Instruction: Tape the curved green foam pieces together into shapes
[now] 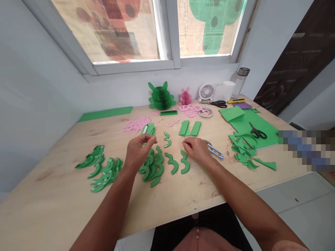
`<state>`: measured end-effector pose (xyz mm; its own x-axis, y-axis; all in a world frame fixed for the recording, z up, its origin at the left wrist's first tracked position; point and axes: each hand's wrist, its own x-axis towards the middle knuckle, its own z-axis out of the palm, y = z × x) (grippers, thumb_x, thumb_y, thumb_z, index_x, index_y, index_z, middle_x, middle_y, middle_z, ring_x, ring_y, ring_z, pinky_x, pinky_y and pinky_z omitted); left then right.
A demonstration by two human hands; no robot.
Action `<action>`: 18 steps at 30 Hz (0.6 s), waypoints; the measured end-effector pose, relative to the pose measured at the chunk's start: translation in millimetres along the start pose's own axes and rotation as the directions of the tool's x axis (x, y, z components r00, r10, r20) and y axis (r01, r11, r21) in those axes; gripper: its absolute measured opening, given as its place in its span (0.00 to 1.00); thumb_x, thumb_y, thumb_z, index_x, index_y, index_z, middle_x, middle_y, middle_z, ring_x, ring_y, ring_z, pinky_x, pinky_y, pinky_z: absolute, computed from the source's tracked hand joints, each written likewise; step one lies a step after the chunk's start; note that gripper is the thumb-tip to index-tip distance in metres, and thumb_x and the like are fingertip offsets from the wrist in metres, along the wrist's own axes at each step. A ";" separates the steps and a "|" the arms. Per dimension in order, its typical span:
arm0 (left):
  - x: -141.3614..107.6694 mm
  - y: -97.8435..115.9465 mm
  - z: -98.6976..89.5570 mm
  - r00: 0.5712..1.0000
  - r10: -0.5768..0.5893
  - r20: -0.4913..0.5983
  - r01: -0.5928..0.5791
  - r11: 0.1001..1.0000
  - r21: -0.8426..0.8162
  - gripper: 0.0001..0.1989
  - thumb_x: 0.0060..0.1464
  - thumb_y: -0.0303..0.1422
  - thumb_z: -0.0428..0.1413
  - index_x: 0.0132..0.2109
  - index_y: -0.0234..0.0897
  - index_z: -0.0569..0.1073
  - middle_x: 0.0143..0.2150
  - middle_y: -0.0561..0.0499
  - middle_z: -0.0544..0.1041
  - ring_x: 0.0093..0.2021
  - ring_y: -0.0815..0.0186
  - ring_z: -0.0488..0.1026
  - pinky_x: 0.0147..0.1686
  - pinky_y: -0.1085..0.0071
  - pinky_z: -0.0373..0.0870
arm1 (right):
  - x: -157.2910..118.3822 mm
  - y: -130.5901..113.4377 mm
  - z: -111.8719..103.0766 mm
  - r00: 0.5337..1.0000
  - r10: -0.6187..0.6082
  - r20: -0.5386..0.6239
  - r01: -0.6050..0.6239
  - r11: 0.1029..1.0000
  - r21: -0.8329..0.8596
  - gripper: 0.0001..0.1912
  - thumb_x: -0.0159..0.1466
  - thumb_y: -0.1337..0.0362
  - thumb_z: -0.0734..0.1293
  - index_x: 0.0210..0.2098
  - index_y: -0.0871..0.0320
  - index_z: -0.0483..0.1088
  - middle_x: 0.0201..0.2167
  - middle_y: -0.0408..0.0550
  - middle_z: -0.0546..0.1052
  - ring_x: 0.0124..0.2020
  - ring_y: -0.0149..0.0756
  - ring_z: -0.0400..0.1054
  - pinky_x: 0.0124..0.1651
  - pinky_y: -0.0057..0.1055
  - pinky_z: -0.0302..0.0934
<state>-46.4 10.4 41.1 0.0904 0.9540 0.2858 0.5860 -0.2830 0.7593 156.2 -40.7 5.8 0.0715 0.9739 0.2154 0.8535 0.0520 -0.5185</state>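
Observation:
My left hand (138, 150) hovers over a pile of wavy green paper cut-outs (152, 169), thumb and forefinger pinched; whatever is between them is too small to make out. My right hand (196, 148) is also closed in a pinch, just above a single wavy green piece (185, 163), and its fingertips hide what they may hold. Another such piece (171, 164) lies between the hands. Beyond it is a green piece with white strips (166, 140). Left of my left forearm are cut-outs with white strips (107, 174). A light-blue-handled cutter (216, 151) lies beside my right wrist.
Folded green strips (195, 129), pink cut-outs (137, 124) and a tape roll (205, 112) lie farther back. Paper figures, a green one (161, 99) and a pink one (185, 97), stand by the wall near a fan (206, 91). Scissors (258, 133) and green scraps (244, 150) are right.

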 end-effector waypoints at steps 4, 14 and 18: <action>5.6 -13.1 3.6 0.999 0.011 0.035 -0.011 1.000 0.007 0.11 0.46 0.39 0.53 0.26 0.37 0.73 0.26 0.52 0.78 0.29 0.65 0.73 0.31 0.73 0.67 | 2.7 4.0 -4.7 0.998 0.047 -0.041 -0.046 0.998 0.035 0.12 0.60 0.63 0.59 0.32 0.55 0.74 0.30 0.45 0.78 0.31 0.34 0.68 0.32 0.26 0.53; 16.8 -45.4 -7.4 0.982 -0.150 -0.115 0.141 0.986 -0.084 0.10 0.45 0.40 0.54 0.28 0.37 0.72 0.26 0.52 0.77 0.26 0.66 0.71 0.26 0.73 0.66 | 11.0 18.2 -17.9 0.934 0.223 -0.281 -0.154 0.957 0.246 0.12 0.57 0.63 0.60 0.32 0.56 0.75 0.28 0.45 0.77 0.29 0.34 0.68 0.32 0.27 0.56; 9.5 -32.8 -1.0 0.999 -0.048 -0.023 0.049 0.998 0.049 0.11 0.47 0.40 0.52 0.28 0.38 0.73 0.27 0.52 0.78 0.30 0.64 0.74 0.31 0.72 0.67 | 15.3 29.1 -27.6 0.876 0.331 -0.351 -0.194 0.908 0.372 0.14 0.57 0.61 0.59 0.34 0.58 0.75 0.25 0.45 0.76 0.25 0.33 0.67 0.30 0.27 0.57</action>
<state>-65.5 28.7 19.5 0.0434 0.9639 0.2628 0.6284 -0.2308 0.7429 196.3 -30.3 16.8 0.5258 0.7931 0.3074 0.5687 -0.0591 -0.8204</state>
